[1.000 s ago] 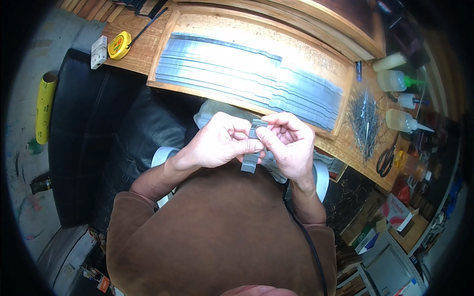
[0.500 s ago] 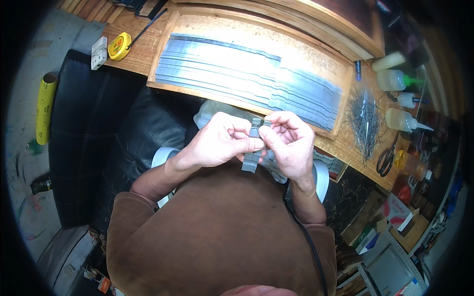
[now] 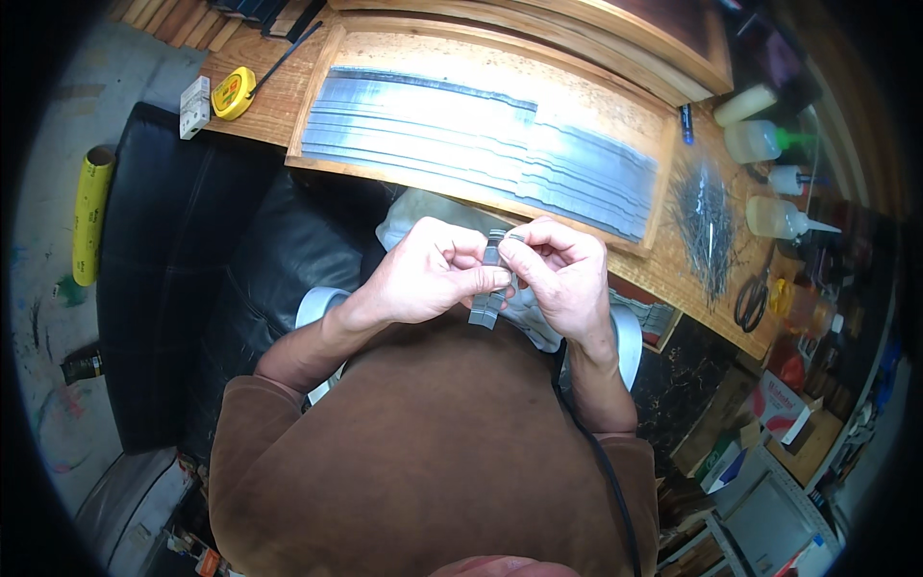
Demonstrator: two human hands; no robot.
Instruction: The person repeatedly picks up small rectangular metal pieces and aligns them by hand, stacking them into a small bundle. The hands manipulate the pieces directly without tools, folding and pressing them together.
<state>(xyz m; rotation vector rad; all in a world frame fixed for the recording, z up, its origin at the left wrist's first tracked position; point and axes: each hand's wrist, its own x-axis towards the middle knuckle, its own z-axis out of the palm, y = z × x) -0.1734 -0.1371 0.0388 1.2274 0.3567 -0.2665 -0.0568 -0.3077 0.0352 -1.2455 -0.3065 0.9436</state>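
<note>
My left hand (image 3: 423, 279) and my right hand (image 3: 561, 276) meet in front of my chest, both pinching a short grey strip (image 3: 487, 303) that stands nearly upright between the fingertips. Its lower end hangs free below my thumbs. Just beyond my hands a shallow wooden tray (image 3: 332, 58) lies on the workbench, holding several long grey strips (image 3: 461, 144) laid side by side. A white cloth (image 3: 415, 210) lies under my hands, partly hidden by them.
A bundle of thin dark wires (image 3: 707, 221) lies right of the tray, with scissors (image 3: 752, 293) and glue bottles (image 3: 769, 216) beyond. A yellow tape measure (image 3: 234, 93) sits at the bench's left end. A black padded seat (image 3: 163, 269) is at my left, with a yellow roll (image 3: 91, 212) on the floor.
</note>
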